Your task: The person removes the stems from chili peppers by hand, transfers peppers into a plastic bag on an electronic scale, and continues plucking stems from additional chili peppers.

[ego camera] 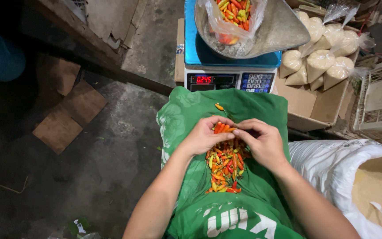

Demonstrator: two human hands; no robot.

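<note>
Your hands meet over the chilli pile.
Your left hand (206, 137) cups orange chillies (221, 128); your right hand (261, 141) pinches one at its 9 o'clock, above the pile (224, 166) on green cloth (253, 199).

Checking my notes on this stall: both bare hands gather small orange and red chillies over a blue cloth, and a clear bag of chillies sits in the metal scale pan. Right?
Not quite. The head view shows the cloth is green, not blue. The rest holds: the left hand and right hand gather small orange and red chillies, and a clear plastic bag of chillies sits in the metal scale pan.
</note>
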